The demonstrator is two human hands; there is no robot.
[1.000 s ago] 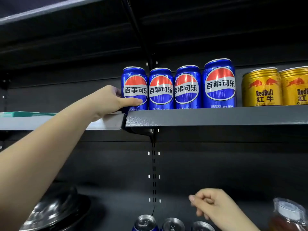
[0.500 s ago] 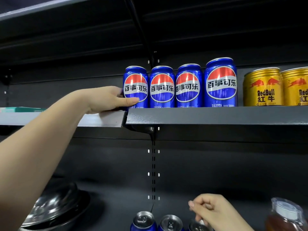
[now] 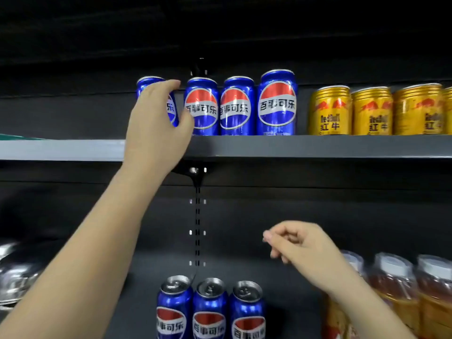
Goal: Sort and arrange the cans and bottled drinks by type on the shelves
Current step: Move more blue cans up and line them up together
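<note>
1. Head view, upper shelf (image 3: pixel 318 146): the left hand (image 3: pixel 156 128) reaches up over the front edge and grasps the leftmost Pepsi can (image 3: pixel 149 85), fingers curled over its top and thumb across its front, at the left end of the can row.
2. Head view, upper shelf: three more upright Pepsi cans (image 3: pixel 238 106) stand just right of the grasped can, side by side along the front edge; the rightmost sits nearest the edge.
3. Head view, upper shelf, right part: gold Red Bull cans (image 3: pixel 371 111) stand in a row, set apart from the Pepsi cans by a gap.
4. Head view, below the upper shelf: the right hand (image 3: pixel 298 243) hangs in the air with fingers loosely curled, grasping nothing.
5. Head view, lower shelf: three upright Pepsi cans (image 3: pixel 210 309) stand touching in a row at centre; bottled drinks with amber liquid (image 3: pixel 396 285) stand at the right; a shiny metal object (image 3: pixel 17 272) lies at the left edge, blurred.
</note>
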